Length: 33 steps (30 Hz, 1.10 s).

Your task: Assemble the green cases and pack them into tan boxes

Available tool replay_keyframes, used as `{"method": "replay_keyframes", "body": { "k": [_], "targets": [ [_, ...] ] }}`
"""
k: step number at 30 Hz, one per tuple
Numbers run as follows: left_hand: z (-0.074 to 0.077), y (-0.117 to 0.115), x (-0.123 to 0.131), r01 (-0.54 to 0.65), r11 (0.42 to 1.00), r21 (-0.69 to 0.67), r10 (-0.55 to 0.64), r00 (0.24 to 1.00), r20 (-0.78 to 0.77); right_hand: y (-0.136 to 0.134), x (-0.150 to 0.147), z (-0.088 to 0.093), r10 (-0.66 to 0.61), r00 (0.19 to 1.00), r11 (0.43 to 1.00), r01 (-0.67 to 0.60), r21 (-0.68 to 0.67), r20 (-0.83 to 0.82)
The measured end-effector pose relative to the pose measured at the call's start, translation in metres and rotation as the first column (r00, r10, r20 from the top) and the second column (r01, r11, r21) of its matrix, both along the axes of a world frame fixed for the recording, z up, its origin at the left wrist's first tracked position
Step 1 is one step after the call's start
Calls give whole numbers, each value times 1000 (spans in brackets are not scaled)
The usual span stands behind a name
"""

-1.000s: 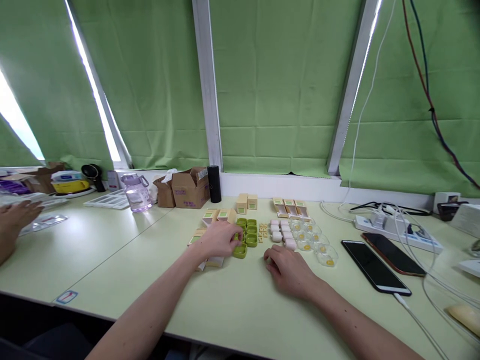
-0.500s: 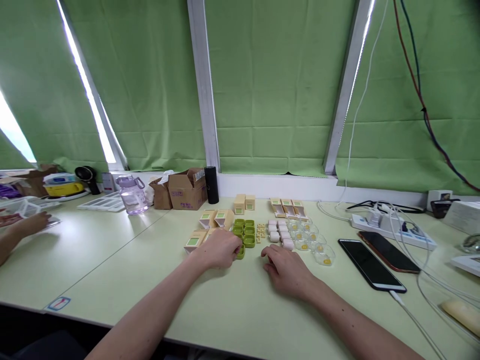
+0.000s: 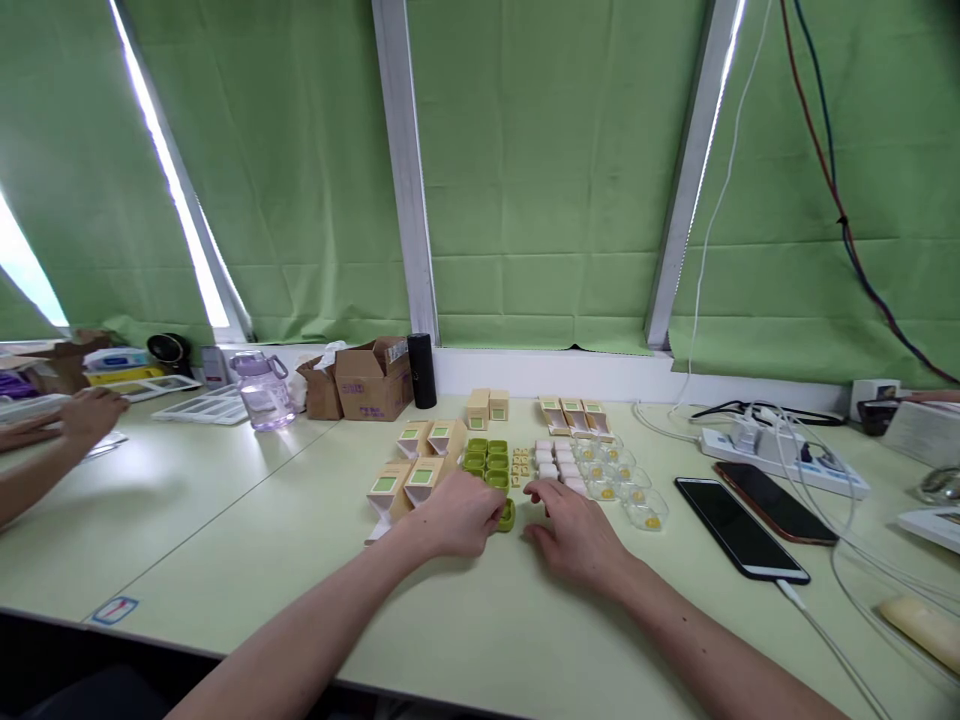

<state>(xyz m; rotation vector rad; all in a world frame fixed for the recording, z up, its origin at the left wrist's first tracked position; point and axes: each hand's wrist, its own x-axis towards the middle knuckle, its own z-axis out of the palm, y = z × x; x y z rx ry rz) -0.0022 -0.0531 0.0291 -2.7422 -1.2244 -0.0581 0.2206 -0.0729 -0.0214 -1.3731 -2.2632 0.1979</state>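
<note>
My left hand [image 3: 466, 513] is closed on a small green square box [image 3: 508, 517] at the near end of the green boxes. The fingertips gripping it are partly hidden. My right hand [image 3: 574, 527] hovers just to the right, thumb and forefinger apart, holding nothing, near a group of pale pink blocks [image 3: 545, 458]. Other green boxes [image 3: 497, 462] stand in two columns ahead of my left hand. Between those and the pink blocks lie tiny yellow pieces [image 3: 520, 460]. Clear plastic cups with yellow bits [image 3: 645, 510] spread out beyond my right hand.
Cream cartons with green windows [image 3: 386, 484] stand left of my left hand, and open cartons [image 3: 574, 414] at the back. Two phones [image 3: 739, 525], a power strip [image 3: 787, 465] and cables lie right. A purple bottle [image 3: 262, 392] and another person's hand [image 3: 94, 412] are left.
My left hand has shifted right with the green box, nearer to my right hand, which has barely moved. At far left, the other person's hands have moved.
</note>
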Motion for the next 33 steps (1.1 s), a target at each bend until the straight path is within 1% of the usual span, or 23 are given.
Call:
{"method": "replay_keyframes", "body": {
  "k": [4,10,14,17,20,24,28,31,33],
  "targets": [
    [-6,-6,8,9,997,72,-13,999,47,2,0,-2,1,1000,1000,0,10,-21],
    [-20,-6,9,79,981,176,-103,986,132,6,1,-7,10,998,999,-7,39,-62],
    [-29,-3,8,130,960,249,-182,964,196,7,1,-9,46,990,995,-34,95,-131],
    [-33,-1,8,157,939,305,-239,937,255,9,1,-10,71,974,990,-42,136,-217],
    [-32,0,8,147,917,372,-287,890,355,11,2,-10,84,931,989,-34,144,-356],
    [-25,-1,8,101,895,435,-335,796,504,14,3,-8,56,828,997,-13,82,-557],
    [-21,-3,10,73,910,409,-326,735,595,13,3,-3,29,735,999,-3,40,-677],
    [-19,-4,13,74,934,348,-293,714,635,12,2,1,35,699,999,-4,46,-715],
    [-17,-3,15,79,949,304,-266,716,645,11,2,2,50,688,998,-7,62,-724]
  ]
}}
